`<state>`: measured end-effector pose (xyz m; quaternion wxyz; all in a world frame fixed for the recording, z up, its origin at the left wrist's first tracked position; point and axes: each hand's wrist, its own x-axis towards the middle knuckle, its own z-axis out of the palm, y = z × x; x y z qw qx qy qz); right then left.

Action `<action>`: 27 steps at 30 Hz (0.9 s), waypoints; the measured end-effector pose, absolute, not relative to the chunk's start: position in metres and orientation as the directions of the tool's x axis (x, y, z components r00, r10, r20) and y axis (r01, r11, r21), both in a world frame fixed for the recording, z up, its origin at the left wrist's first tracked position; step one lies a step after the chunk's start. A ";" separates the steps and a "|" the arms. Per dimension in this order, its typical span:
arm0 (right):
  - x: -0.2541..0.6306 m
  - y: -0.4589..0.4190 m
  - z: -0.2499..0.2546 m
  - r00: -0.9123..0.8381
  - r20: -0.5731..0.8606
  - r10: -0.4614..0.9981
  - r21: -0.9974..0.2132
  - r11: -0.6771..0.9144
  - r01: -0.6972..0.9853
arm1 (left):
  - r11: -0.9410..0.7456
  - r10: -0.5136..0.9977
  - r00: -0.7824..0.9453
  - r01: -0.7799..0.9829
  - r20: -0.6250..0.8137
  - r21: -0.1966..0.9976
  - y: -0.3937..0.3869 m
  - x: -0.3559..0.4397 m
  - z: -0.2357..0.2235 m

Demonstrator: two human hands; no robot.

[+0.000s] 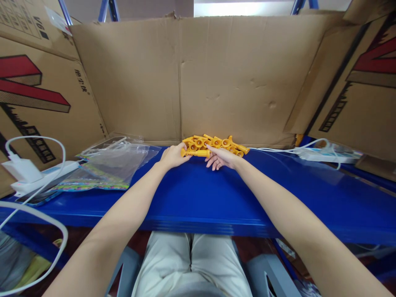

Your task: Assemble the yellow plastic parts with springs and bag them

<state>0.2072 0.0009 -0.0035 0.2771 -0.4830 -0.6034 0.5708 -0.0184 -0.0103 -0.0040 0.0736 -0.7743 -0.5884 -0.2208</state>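
A row of yellow plastic pieces with round hollow, trumpet-like ends (225, 142) lies heaped against the cardboard at the back of the blue table. In front of the heap, a yellow plastic tube (198, 153) stretches sideways between my hands. My left hand (173, 156) is closed at its left end, the fingertips partly hidden behind it. At the right end is my right hand (220, 157), thumb and forefinger around the tube and the other fingers loosely curled. The forefinger also comes close to the heap.
Tall cardboard panels (235, 78) wall in the back and sides of the blue table (204, 194). Clear plastic bags (114, 165) lie at left, near a white charger (24, 169) on a power strip. Another power strip (328, 155) with white cables sits at right.
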 end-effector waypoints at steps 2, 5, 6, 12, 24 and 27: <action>0.209 0.002 -0.003 -0.395 -0.238 0.887 -0.952 -0.132 0.276 | -0.297 0.878 0.211 0.944 0.429 0.144 -0.010 -0.019 -0.004; 0.212 0.003 -0.003 -0.433 -0.262 0.863 -0.947 -0.144 0.286 | -0.294 0.880 0.207 0.945 0.429 0.146 -0.009 -0.020 -0.005; 0.214 0.003 -0.003 -0.449 -0.262 0.854 -0.949 -0.142 0.283 | -0.293 0.879 0.206 0.945 0.430 0.147 -0.008 -0.020 -0.005; 0.218 0.003 -0.008 -0.513 -0.131 0.848 -0.983 -0.043 0.180 | -0.304 0.876 0.219 0.943 0.430 0.138 -0.006 -0.021 -0.006; 0.213 0.001 -0.008 -0.487 -0.134 0.863 -0.989 -0.083 0.125 | -0.312 0.885 0.225 0.937 0.408 0.160 -0.008 -0.021 -0.005; 0.208 0.002 -0.006 -0.449 -0.063 0.891 -0.998 -0.059 0.022 | -0.331 0.886 0.223 0.918 0.408 0.217 -0.009 -0.021 -0.005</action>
